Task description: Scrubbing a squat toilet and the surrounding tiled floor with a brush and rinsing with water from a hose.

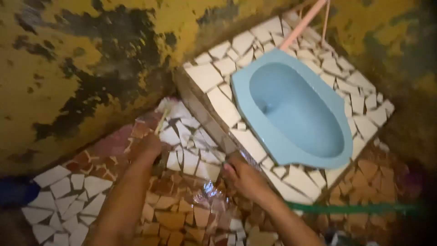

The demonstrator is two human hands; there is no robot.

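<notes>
- The left hand [148, 148] is down on the wet mosaic floor [182, 214], closed around something thin and pale, probably the handle of a brush [161, 119] whose far end reaches toward the corner by the wall. The picture is blurred there, so I cannot tell how firm the grip is; a wet handle could slip out of the fingers.
- The right hand [243, 175] is at the foot of the raised tiled platform [214, 98], the fingers curled against its lower edge. I cannot tell if it pinches anything. The broken tile pieces have irregular edges, and a hand that rubs along them could get a cut.
- The floor shines with water between the two hands. The person leans low on both arms, so a slip of one hand on the wet tiles could bring the body forward against the platform edge.
- The blue squat toilet pan [296, 109] sits in the platform, just beside the right hand. Hard scrubbing near the edge could splash dirty water over the white tiles and into the pan.
- A green hose [355, 208] lies across the brown tiles to the right, near the right forearm. An elbow could catch it and pull it.
- The yellow wall [68, 68] is peeling, with dark patches. Strokes that hit it could knock loose flakes onto the floor.
- A pink pipe [302, 23] stands behind the pan, well apart from both hands, so it seems in little danger.
</notes>
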